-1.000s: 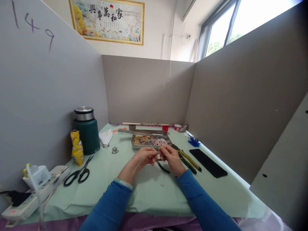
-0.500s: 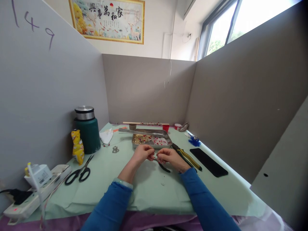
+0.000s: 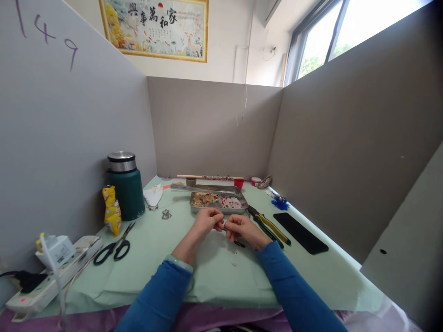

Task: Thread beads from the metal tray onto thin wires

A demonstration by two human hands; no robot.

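Observation:
In front of the metal tray [image 3: 218, 212], my left hand [image 3: 209, 219] and my right hand [image 3: 242, 229] are close together, both with fingers pinched. Whatever lies between the fingertips is too small to make out. Beneath my right hand, the dark curved handle [image 3: 239, 244] of a small tool lies on the table, the rest of it hidden. Red, white and gold beads [image 3: 221, 201] fill much of the tray, and a bundle of thin wires [image 3: 194, 189] rests across its far left rim. Pliers with yellow and green handles [image 3: 273, 229] lie to the right of my right hand.
At left are scissors [image 3: 115, 246], a power strip [image 3: 55, 281], a green flask [image 3: 128, 193], a yellow packet [image 3: 112, 213] and a small silvery cluster [image 3: 166, 214]. A black slab [image 3: 300, 233] and a blue tuft [image 3: 279, 203] lie right. Grey partitions [image 3: 214, 129] surround the table.
My right hand has shifted slightly down and now covers more of the small dark-handled tool. Both hands stay pinched close together. The other things have not moved.

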